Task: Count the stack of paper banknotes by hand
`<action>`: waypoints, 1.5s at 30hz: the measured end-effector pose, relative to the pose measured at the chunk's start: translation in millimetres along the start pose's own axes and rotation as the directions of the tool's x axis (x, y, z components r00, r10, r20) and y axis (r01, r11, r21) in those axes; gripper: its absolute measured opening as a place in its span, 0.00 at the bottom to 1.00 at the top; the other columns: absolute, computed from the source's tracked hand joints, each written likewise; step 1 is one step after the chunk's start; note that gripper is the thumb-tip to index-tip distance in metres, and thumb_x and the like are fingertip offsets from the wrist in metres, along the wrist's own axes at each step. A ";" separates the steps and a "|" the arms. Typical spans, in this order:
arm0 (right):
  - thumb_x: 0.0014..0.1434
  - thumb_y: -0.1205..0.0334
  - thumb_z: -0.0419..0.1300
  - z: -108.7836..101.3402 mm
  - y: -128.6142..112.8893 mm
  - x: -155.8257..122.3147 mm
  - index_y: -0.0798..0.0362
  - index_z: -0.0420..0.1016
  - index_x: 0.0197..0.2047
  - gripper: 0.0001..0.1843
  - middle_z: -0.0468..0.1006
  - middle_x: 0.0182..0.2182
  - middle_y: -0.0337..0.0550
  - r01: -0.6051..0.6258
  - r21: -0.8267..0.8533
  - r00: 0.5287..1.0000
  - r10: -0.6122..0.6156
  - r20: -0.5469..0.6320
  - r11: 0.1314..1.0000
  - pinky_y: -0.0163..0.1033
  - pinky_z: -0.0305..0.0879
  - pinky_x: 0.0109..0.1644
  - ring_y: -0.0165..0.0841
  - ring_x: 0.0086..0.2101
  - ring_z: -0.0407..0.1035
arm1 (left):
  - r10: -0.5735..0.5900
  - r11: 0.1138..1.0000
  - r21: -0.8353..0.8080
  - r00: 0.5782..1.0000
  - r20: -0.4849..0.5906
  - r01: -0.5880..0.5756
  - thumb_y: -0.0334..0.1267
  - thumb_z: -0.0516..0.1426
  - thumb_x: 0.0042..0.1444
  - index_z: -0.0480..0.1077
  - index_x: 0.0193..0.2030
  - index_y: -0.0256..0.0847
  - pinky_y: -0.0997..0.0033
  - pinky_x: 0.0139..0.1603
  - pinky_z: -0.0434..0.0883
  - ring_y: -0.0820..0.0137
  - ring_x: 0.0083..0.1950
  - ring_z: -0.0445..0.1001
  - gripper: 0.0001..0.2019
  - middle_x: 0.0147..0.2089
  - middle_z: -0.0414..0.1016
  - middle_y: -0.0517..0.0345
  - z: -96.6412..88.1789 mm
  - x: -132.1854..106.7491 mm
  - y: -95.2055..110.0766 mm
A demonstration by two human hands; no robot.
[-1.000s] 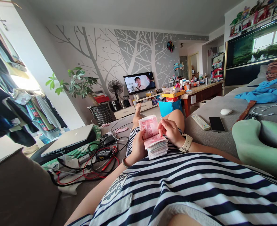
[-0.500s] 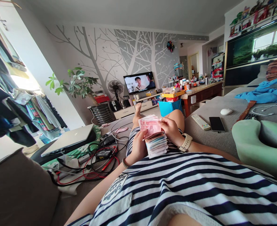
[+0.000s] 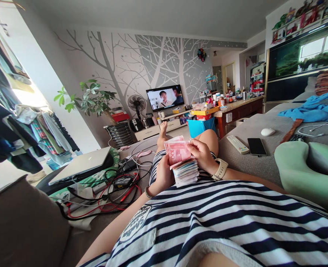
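A thick stack of banknotes [image 3: 185, 174], folded over with its loose ends toward me, lies between my hands above my lap. My left hand [image 3: 164, 173] is closed around the stack's left side, its thumb hidden behind the upper notes. On the right, my right hand [image 3: 202, 153] pinches the edge of a pink 100 banknote [image 3: 177, 151] between thumb and fingers. That note stands raised at the top of the stack, with other pink notes behind it. A cream watch [image 3: 220, 169] is on my right wrist.
Tangled cables [image 3: 119, 183] and a closed laptop [image 3: 82, 165] lie at my left. To the right on the sofa are a remote control [image 3: 238, 144], a phone [image 3: 256, 147], a white mouse [image 3: 268, 132] and a green neck pillow [image 3: 294, 167]. A blue bin [image 3: 200, 128] stands ahead.
The pink note at the front has tilted and now shows its 100 more fully. My left thumb, earlier on top of the notes, has slipped behind it. My right fingers shifted slightly.
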State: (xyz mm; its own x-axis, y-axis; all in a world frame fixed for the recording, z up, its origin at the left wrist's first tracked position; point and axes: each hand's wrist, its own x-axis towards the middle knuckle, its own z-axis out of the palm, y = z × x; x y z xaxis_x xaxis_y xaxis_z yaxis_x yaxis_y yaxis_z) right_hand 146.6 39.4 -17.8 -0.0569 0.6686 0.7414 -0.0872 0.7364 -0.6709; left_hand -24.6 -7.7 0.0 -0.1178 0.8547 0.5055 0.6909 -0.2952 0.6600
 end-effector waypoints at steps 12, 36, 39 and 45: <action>0.63 0.40 0.64 1.7 -1.6 0.7 0.50 0.72 0.31 0.22 0.71 0.27 0.38 -0.017 0.051 1.000 0.018 -0.019 0.999 0.39 0.59 0.36 0.34 0.31 0.64 | -0.037 0.998 0.042 0.999 0.020 0.036 0.39 0.53 0.53 0.66 0.31 0.46 0.60 0.48 0.71 0.58 0.42 0.75 0.03 0.40 0.83 0.50 2.3 3.2 -3.0; 0.64 0.36 0.63 1.4 -5.8 -0.6 0.50 0.68 0.29 0.26 0.66 0.25 0.36 -0.030 0.046 1.000 0.030 -0.003 0.998 0.39 0.56 0.34 0.33 0.29 0.60 | 0.018 1.000 0.003 1.000 -0.025 -0.018 0.34 0.55 0.54 0.63 0.27 0.47 0.64 0.43 0.71 0.60 0.38 0.74 0.07 0.32 0.77 0.55 1.9 1.7 -4.6; 0.64 0.36 0.64 0.8 -8.4 -1.1 0.50 0.69 0.29 0.26 0.67 0.26 0.37 -0.028 0.062 1.000 0.028 0.002 0.998 0.39 0.57 0.35 0.33 0.29 0.60 | 0.052 0.999 0.012 0.999 -0.007 -0.052 0.36 0.56 0.55 0.65 0.30 0.46 0.60 0.48 0.72 0.57 0.42 0.76 0.04 0.37 0.80 0.51 -0.3 -1.9 -1.8; 0.65 0.27 0.58 -0.1 -4.2 -2.1 0.48 0.68 0.27 0.32 0.66 0.22 0.38 0.001 0.069 1.000 -0.002 0.010 0.998 0.41 0.60 0.33 0.34 0.27 0.60 | 0.108 0.992 -0.070 0.994 -0.010 -0.108 0.36 0.58 0.51 0.71 0.33 0.44 0.59 0.55 0.75 0.55 0.49 0.81 0.02 0.42 0.84 0.49 4.0 2.3 -7.8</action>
State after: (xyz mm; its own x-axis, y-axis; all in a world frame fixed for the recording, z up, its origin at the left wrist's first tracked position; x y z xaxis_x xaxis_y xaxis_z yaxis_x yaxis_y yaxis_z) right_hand 147.1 34.9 -16.6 -0.0671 0.6660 0.7429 -0.1553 0.7285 -0.6672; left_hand -27.4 -1.7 -6.2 -0.0498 0.8135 0.5795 0.6478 -0.4153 0.6387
